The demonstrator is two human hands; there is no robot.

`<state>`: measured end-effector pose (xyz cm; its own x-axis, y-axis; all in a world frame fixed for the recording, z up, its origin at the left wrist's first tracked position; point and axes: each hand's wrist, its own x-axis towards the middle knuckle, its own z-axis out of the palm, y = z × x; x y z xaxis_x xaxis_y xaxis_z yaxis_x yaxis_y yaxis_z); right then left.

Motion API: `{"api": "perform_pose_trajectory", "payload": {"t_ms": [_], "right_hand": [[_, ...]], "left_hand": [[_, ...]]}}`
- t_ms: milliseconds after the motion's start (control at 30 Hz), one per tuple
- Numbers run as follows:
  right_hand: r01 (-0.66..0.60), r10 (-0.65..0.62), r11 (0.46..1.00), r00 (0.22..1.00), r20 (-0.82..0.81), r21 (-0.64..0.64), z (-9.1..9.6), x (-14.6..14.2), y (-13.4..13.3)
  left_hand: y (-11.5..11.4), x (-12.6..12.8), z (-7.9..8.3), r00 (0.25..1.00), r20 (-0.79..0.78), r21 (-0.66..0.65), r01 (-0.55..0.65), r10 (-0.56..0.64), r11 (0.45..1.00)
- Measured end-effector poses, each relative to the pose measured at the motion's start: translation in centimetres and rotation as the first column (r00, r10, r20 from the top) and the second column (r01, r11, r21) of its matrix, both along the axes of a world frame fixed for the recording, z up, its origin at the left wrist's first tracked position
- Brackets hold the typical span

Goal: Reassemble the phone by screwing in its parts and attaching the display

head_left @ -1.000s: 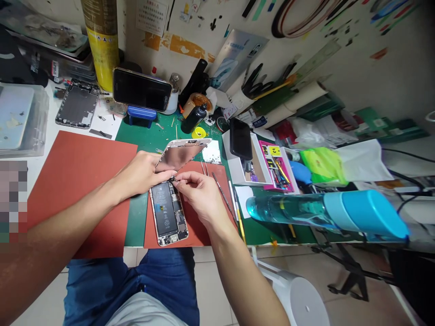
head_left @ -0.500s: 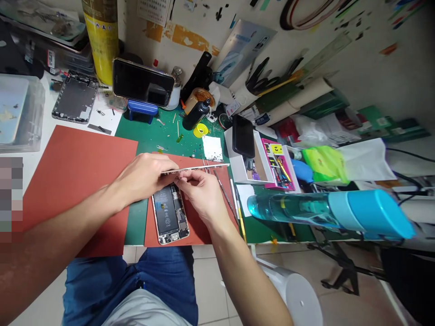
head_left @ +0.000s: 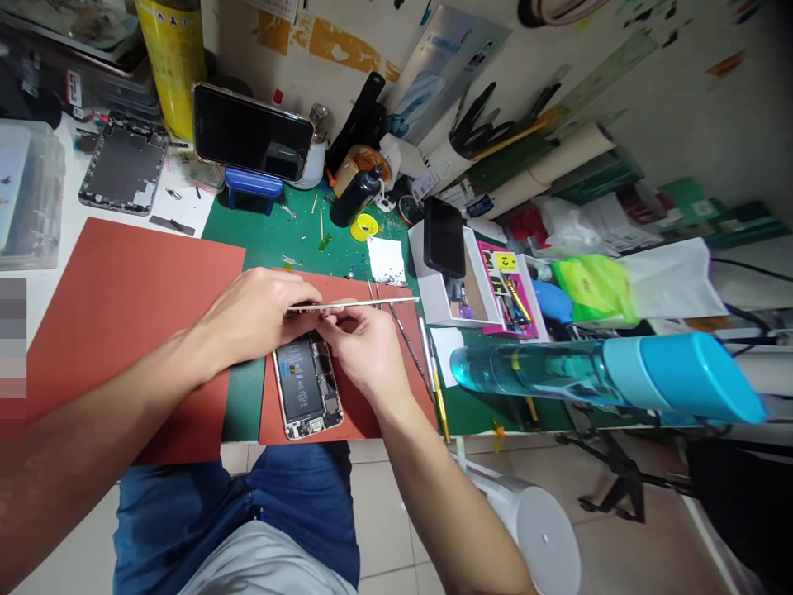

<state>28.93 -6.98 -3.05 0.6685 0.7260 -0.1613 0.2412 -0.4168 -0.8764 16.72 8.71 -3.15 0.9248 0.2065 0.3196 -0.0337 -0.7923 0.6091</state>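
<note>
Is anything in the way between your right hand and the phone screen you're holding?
No, nothing visible is. The right hand has its fingers right at the thin edge of the phone screen, which the left hand holds on edge above the opened phone.

One left hand [head_left: 254,318]; one right hand [head_left: 363,351]; one phone screen [head_left: 372,303]

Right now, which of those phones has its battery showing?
The opened phone lying on the red mat. The phone on the blue stand and the phone in the white box show only dark faces.
</note>
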Motion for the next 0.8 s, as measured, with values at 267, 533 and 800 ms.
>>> {"api": "perform_pose_trajectory", "payload": {"t_ms": [267, 533, 800], "right_hand": [[-0.044, 0.045, 0.999, 0.998, 0.052, -0.019, 0.12, 0.20, -0.07], [-0.067, 0.067, 0.998, 0.998, -0.008, -0.015, 0.13, 0.56, -0.02], [-0.042, 0.042, 0.999, 0.993, -0.107, 0.005, -0.11, 0.93, -0.01]], "left_hand": [[0.37, 0.13, 0.43, 0.998, 0.040, -0.002, 0.041, -0.041, 0.999], [0.50, -0.09, 0.51, 0.999, 0.029, -0.025, 0.014, -0.013, 1.000], [0.46, -0.12, 0.57, 0.999, 0.035, -0.056, 0.015, -0.013, 0.998]]}}
